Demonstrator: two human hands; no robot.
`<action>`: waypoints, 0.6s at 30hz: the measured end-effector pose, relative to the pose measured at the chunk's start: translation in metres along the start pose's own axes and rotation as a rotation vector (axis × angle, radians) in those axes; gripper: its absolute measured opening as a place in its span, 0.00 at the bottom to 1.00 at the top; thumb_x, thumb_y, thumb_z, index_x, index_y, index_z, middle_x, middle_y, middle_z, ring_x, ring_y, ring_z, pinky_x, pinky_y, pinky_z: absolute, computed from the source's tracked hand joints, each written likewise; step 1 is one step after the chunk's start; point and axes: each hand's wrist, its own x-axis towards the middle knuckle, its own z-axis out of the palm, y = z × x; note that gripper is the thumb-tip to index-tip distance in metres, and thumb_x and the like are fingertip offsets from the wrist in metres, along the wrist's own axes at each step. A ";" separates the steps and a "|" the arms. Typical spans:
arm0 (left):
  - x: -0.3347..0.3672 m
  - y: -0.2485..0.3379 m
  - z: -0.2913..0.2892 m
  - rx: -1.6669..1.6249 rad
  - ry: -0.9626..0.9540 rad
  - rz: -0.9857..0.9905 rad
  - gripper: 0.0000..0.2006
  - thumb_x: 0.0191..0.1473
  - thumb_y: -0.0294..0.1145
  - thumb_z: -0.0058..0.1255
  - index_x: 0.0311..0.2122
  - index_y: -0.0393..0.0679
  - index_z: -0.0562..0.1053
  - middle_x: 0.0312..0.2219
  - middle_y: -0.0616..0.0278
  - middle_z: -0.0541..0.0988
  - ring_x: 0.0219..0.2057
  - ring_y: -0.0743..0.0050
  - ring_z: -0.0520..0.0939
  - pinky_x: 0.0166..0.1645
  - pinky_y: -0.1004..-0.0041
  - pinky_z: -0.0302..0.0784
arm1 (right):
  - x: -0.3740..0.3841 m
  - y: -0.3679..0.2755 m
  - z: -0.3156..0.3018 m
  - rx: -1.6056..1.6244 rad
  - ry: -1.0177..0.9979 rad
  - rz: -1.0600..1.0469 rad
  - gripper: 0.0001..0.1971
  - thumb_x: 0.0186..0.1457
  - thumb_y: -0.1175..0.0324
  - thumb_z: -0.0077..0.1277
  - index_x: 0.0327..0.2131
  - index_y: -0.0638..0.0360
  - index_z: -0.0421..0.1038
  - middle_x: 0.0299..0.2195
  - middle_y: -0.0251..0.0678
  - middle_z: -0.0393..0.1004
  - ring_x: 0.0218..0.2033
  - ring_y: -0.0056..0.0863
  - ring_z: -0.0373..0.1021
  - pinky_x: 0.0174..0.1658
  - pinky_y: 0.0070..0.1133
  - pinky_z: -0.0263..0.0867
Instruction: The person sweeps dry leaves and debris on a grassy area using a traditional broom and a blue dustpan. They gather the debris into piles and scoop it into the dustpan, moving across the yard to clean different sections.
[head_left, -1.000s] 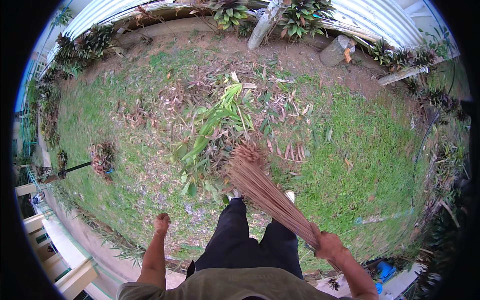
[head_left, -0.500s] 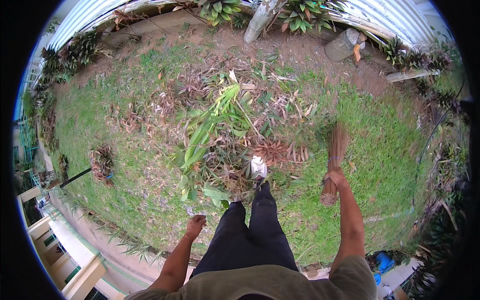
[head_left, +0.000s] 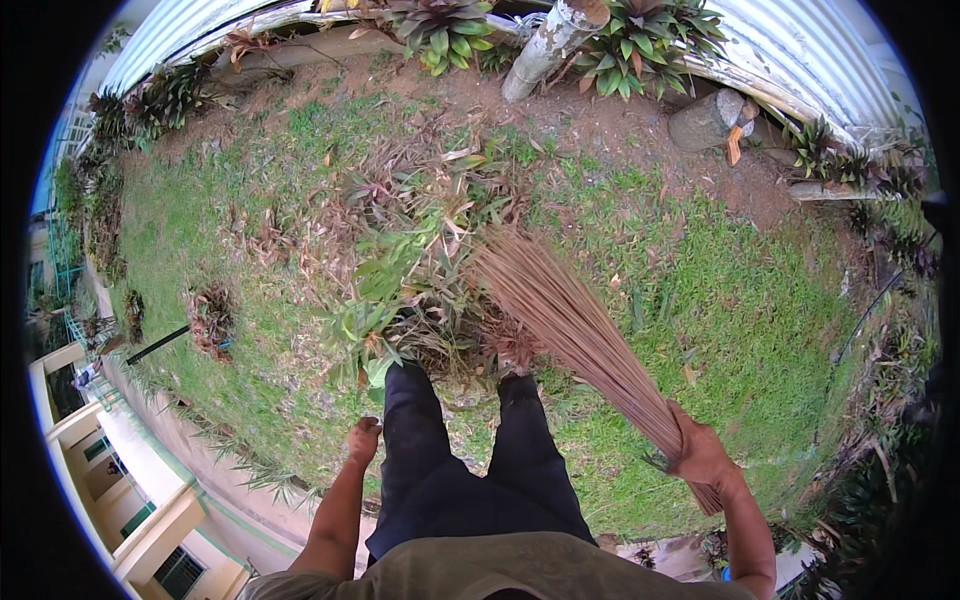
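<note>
My right hand [head_left: 704, 450] is closed round the handle end of a stick broom [head_left: 585, 345], a bundle of thin brown sticks. The broom slants up to the left, and its spread tips reach the right side of a heap of dry leaves and cut green plants [head_left: 425, 290]. My left hand [head_left: 364, 438] hangs beside my left thigh with curled fingers; whether anything is in them I cannot make out. Both my legs stand at the near edge of the heap, and my feet are mostly hidden by leaves.
A smaller heap of dry leaves [head_left: 211, 318] lies on the grass to the left, a dark pole [head_left: 158, 345] beside it. At the far side stand a cut trunk [head_left: 550, 50], a log stump [head_left: 706, 122], leafy plants [head_left: 440, 30] and a corrugated metal fence [head_left: 800, 50]. A paved path [head_left: 185, 425] runs at lower left.
The broom has swung from upright at the right to a leftward slant against the heap. Leaves at the heap's right side have shifted left. My left hand has moved slightly left.
</note>
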 end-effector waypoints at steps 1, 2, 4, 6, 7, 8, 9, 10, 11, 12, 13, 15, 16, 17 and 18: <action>0.000 0.016 -0.011 0.046 0.020 -0.017 0.15 0.43 0.34 0.53 0.38 0.39 0.75 0.33 0.51 0.79 0.37 0.58 0.80 0.43 0.68 0.73 | -0.004 0.019 -0.004 0.010 0.062 0.076 0.55 0.24 0.70 0.60 0.61 0.60 0.42 0.37 0.56 0.72 0.38 0.47 0.71 0.45 0.29 0.67; 0.002 0.027 -0.022 0.096 0.046 -0.034 0.15 0.43 0.34 0.53 0.38 0.39 0.75 0.33 0.51 0.79 0.36 0.58 0.80 0.43 0.67 0.73 | -0.002 0.037 -0.008 0.023 0.124 0.147 0.56 0.23 0.70 0.60 0.61 0.61 0.43 0.37 0.54 0.72 0.37 0.47 0.71 0.45 0.29 0.66; 0.012 0.042 -0.036 0.090 0.089 -0.052 0.15 0.42 0.35 0.55 0.37 0.40 0.75 0.33 0.50 0.79 0.37 0.56 0.79 0.45 0.67 0.73 | 0.032 0.072 -0.009 0.247 0.250 0.216 0.56 0.22 0.72 0.60 0.61 0.63 0.43 0.37 0.52 0.72 0.37 0.44 0.71 0.45 0.27 0.66; 0.038 0.058 -0.047 0.250 0.115 0.032 0.16 0.41 0.35 0.55 0.37 0.40 0.75 0.33 0.50 0.79 0.38 0.55 0.79 0.46 0.66 0.72 | 0.104 0.120 0.018 0.506 0.388 0.238 0.54 0.22 0.74 0.59 0.60 0.67 0.44 0.38 0.50 0.72 0.38 0.41 0.71 0.44 0.26 0.66; 0.053 0.069 -0.050 0.328 0.132 0.072 0.16 0.41 0.35 0.56 0.37 0.40 0.75 0.33 0.50 0.79 0.39 0.55 0.79 0.46 0.66 0.72 | 0.145 0.137 0.025 0.647 0.465 0.217 0.53 0.22 0.75 0.59 0.59 0.69 0.45 0.38 0.48 0.72 0.39 0.40 0.70 0.44 0.26 0.66; 0.062 0.082 -0.056 0.298 0.144 0.026 0.19 0.38 0.35 0.58 0.39 0.41 0.74 0.34 0.50 0.79 0.39 0.54 0.78 0.47 0.64 0.72 | 0.180 0.113 0.012 0.827 0.338 0.252 0.50 0.23 0.76 0.59 0.56 0.71 0.48 0.40 0.48 0.71 0.40 0.40 0.69 0.44 0.26 0.66; 0.077 0.090 -0.064 0.269 0.158 0.061 0.23 0.37 0.34 0.60 0.42 0.41 0.72 0.38 0.48 0.77 0.42 0.53 0.77 0.48 0.64 0.71 | 0.209 0.071 0.004 1.008 0.206 0.294 0.47 0.23 0.77 0.58 0.54 0.73 0.50 0.41 0.48 0.70 0.42 0.40 0.68 0.45 0.26 0.65; 0.096 0.098 -0.072 0.237 0.164 0.105 0.27 0.35 0.34 0.61 0.46 0.41 0.70 0.42 0.47 0.75 0.44 0.52 0.76 0.49 0.63 0.70 | 0.234 0.046 0.017 0.998 0.200 0.249 0.45 0.23 0.75 0.59 0.52 0.74 0.52 0.40 0.48 0.70 0.42 0.40 0.68 0.45 0.26 0.65; 0.121 0.107 -0.079 0.231 0.176 0.103 0.34 0.34 0.34 0.63 0.50 0.42 0.66 0.48 0.44 0.69 0.48 0.49 0.72 0.51 0.63 0.69 | 0.262 0.023 0.034 0.988 0.204 0.203 0.43 0.23 0.74 0.59 0.50 0.74 0.53 0.40 0.48 0.69 0.41 0.39 0.68 0.45 0.25 0.65; 0.146 0.113 -0.086 0.223 0.183 0.094 0.40 0.32 0.34 0.65 0.55 0.42 0.61 0.53 0.40 0.63 0.52 0.46 0.68 0.53 0.62 0.67 | 0.284 -0.006 0.051 0.854 0.246 0.242 0.41 0.25 0.75 0.59 0.50 0.71 0.53 0.40 0.45 0.68 0.41 0.37 0.67 0.44 0.25 0.65; 0.177 0.111 -0.092 0.247 0.184 0.135 0.46 0.30 0.36 0.67 0.57 0.42 0.56 0.56 0.39 0.57 0.55 0.44 0.63 0.56 0.62 0.64 | 0.301 -0.035 0.068 0.713 0.277 0.283 0.40 0.27 0.77 0.58 0.50 0.69 0.54 0.39 0.43 0.67 0.41 0.36 0.67 0.43 0.25 0.65; 0.242 0.095 -0.109 0.292 0.192 0.179 0.58 0.25 0.41 0.70 0.61 0.41 0.47 0.59 0.37 0.47 0.61 0.42 0.51 0.62 0.61 0.54 | 0.301 -0.088 0.093 0.692 0.189 0.218 0.41 0.27 0.76 0.58 0.51 0.69 0.53 0.40 0.43 0.67 0.40 0.34 0.67 0.44 0.25 0.65; 0.278 0.100 -0.117 0.253 0.209 0.203 0.59 0.24 0.43 0.71 0.62 0.40 0.46 0.60 0.37 0.43 0.62 0.43 0.47 0.64 0.58 0.49 | 0.301 -0.110 0.099 0.678 0.164 0.185 0.41 0.28 0.76 0.59 0.52 0.69 0.52 0.40 0.42 0.67 0.40 0.33 0.67 0.44 0.24 0.65; 0.317 0.111 -0.124 0.263 0.288 0.246 0.60 0.24 0.43 0.71 0.62 0.41 0.45 0.60 0.38 0.44 0.62 0.42 0.48 0.63 0.58 0.50 | 0.305 -0.124 0.109 0.678 0.138 0.175 0.42 0.28 0.75 0.59 0.52 0.69 0.52 0.39 0.42 0.67 0.40 0.33 0.67 0.44 0.24 0.65; 0.353 0.117 -0.130 0.276 0.363 0.271 0.61 0.24 0.44 0.71 0.62 0.42 0.45 0.60 0.38 0.45 0.61 0.41 0.50 0.62 0.58 0.51 | 0.306 -0.135 0.124 0.674 0.094 0.172 0.42 0.28 0.75 0.59 0.52 0.69 0.52 0.39 0.42 0.67 0.39 0.32 0.67 0.44 0.24 0.65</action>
